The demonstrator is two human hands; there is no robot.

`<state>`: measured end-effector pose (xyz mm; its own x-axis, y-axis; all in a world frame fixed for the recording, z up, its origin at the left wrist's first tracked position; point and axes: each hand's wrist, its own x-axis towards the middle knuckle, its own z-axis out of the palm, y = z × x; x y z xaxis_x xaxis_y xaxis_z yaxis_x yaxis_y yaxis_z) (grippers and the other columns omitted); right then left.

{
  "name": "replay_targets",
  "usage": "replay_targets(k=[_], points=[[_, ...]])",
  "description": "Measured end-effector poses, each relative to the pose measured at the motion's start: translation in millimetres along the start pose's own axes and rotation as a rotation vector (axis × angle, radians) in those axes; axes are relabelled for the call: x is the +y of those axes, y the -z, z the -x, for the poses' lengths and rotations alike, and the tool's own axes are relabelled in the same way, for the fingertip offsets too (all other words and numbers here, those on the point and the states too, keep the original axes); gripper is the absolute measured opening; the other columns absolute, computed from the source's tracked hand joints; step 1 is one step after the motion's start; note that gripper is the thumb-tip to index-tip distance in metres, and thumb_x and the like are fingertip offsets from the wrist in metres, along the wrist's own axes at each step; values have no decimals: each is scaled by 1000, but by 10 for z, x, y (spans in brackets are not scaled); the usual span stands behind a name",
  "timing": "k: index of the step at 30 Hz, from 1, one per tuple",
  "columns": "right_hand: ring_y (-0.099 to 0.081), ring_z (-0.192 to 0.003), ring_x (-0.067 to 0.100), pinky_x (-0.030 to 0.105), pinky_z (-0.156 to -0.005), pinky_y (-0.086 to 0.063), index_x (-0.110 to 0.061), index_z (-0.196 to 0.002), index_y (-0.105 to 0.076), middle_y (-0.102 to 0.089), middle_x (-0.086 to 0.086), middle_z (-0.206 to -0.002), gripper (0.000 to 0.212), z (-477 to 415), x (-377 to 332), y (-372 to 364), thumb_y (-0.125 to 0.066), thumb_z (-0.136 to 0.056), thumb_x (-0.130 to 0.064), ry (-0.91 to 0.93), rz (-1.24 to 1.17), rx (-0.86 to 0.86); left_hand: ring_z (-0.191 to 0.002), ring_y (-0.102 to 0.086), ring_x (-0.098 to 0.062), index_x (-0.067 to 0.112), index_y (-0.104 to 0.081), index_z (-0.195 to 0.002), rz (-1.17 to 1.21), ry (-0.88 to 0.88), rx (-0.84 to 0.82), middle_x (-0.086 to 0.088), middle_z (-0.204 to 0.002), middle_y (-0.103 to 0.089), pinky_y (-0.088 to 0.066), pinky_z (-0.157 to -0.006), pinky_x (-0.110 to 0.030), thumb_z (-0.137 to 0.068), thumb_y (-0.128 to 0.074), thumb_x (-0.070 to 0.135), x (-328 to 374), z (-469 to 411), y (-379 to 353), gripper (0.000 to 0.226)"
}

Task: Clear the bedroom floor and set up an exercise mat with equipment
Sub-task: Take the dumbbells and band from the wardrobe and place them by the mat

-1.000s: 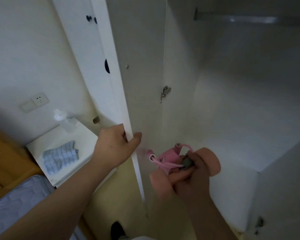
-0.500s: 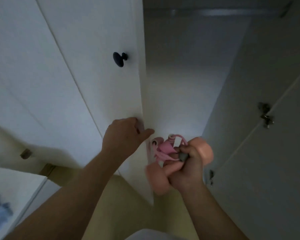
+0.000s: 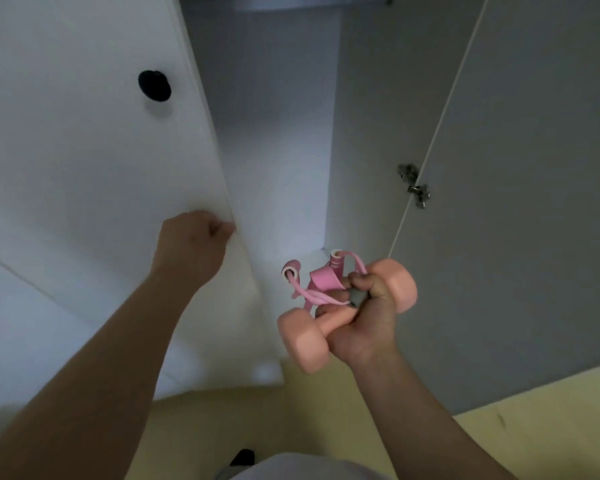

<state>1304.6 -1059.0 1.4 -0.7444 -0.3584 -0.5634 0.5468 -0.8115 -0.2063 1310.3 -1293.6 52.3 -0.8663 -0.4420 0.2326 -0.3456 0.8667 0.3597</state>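
Observation:
My right hand (image 3: 364, 320) grips a pink dumbbell (image 3: 300, 342) by its bar, low in front of the open wardrobe. The same hand also holds a pink resistance band (image 3: 321, 282) with foam handles, bunched above the dumbbell. My left hand (image 3: 191, 244) is at the free edge of the white left wardrobe door (image 3: 94, 161), fingers curled against that edge. The door carries a black round knob (image 3: 154, 85).
The wardrobe interior (image 3: 271, 133) is white and shows nothing inside. The right door (image 3: 520, 168) stands open, with a metal hinge (image 3: 414, 185) on its inner side. Pale yellow floor (image 3: 534, 438) lies below. A dark shoe tip (image 3: 243, 457) shows at the bottom.
The left door has swung toward the opening with my left hand on its edge. The view turned right, away from the bedside table. My right hand kept hold of the dumbbell and band.

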Motion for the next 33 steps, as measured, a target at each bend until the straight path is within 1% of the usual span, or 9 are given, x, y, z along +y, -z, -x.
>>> replay_targets(k=[2, 5, 10, 16, 20, 24, 28, 29, 33], points=[[-53, -58, 18, 27, -66, -41, -16, -51, -66, -58, 0, -62, 23, -44, 50, -29, -54, -70, -11, 34, -6, 17, -90, -67, -33, 11, -70, -75, -1, -59, 11, -9, -82, -72, -45, -82, -36, -98, -59, 36, -38, -111, -28, 36], [-59, -47, 21, 32, -68, -45, -14, -47, -64, -59, 1, -54, 41, -77, 131, -124, -46, -84, -11, 91, -54, 11, -89, -65, -33, 10, -70, -78, 36, -85, -4, -10, -82, -70, -40, -80, -34, -98, -59, 32, -101, -304, -62, 32], [-60, -41, 21, 28, -56, -48, -16, -63, -56, -60, 2, -53, 27, -122, 325, -263, -45, -87, -10, 195, -94, 37, -96, -66, -33, 9, -73, -94, 156, -134, 5, -11, -93, -74, -44, -86, -33, -99, -59, 22, -203, -487, -112, 20], [-60, -42, 21, 25, -49, -51, -14, -57, -61, -59, 2, -53, 34, -72, 548, -287, -45, -86, -9, 305, -159, 74, -100, -68, -28, 13, -71, -107, 218, -200, -66, -6, -98, -75, -45, -93, -32, -96, -62, 21, -358, -681, -135, 17], [-57, -52, 21, 29, -61, -50, -15, -48, -62, -57, 2, -56, 41, -3, 691, -213, -45, -85, -10, 382, -231, 86, -109, -63, -30, 8, -66, -119, 196, -255, -133, -10, -106, -72, -43, -99, -36, -93, -63, 21, -382, -660, -137, 29], [-56, -44, 21, 32, -67, -50, -16, -48, -59, -54, 1, -51, 41, 90, 832, -75, -44, -86, -10, 455, -320, 115, -114, -61, -26, 11, -58, -130, 141, -621, -311, -9, -121, -65, -45, -100, -37, -95, -63, 27, -236, -427, -116, 40], [-58, -59, 24, 42, -99, -43, -17, -61, -57, -59, 2, -58, 18, 294, 903, 136, -50, -75, -8, 540, -443, 98, -117, -58, -20, 20, -55, -135, 139, -1148, -432, 1, -129, -59, -47, -100, -37, -98, -57, 32, 289, -43, -77, 38], [-59, -58, 23, 42, -95, -46, -17, -64, -56, -59, 2, -60, 14, 360, 918, 196, -50, -73, -8, 569, -466, 96, -115, -58, -21, 20, -56, -133, 151, -1250, -430, 1, -128, -59, -47, -99, -37, -98, -57, 31, 428, 50, -74, 37], [-51, -46, 18, 33, -56, -55, -13, -64, -55, -53, 4, -57, 19, 772, 905, 404, -46, -79, -6, 666, -568, 101, -108, -60, -24, 14, -62, -124, 199, -1572, -380, -3, -120, -64, -47, -95, -37, -91, -60, 24, 1003, 415, -58, 34]])
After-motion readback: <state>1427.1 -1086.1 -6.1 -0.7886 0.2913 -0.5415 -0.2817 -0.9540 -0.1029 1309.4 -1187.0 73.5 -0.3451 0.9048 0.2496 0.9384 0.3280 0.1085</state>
